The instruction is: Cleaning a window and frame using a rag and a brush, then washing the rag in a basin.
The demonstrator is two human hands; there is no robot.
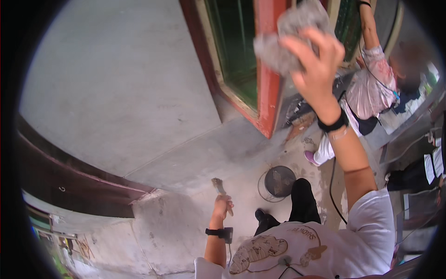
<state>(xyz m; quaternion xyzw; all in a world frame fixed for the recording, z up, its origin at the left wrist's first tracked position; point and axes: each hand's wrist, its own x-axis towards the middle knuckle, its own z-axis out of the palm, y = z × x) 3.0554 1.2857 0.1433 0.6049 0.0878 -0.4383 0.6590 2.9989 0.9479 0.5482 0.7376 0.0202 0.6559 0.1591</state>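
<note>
My right hand (318,66) is raised at the upper right, gripping a crumpled grey cloth (278,52) that is blurred. The cloth overlaps the red-painted frame (270,90) of a window sash; whether it touches the frame I cannot tell. Behind the frame is a dark green pane (237,48). Low in the view, my left hand (223,205) holds a paintbrush (218,186) by its handle, bristles pointing away from me, over the pale floor.
A round black stool (279,181) stands by my legs. A co-worker (371,83) with a raised arm is at the right; another person (411,174) is partly visible lower right. A black cable (332,195) runs across the floor. A grey wall (122,80) fills the left.
</note>
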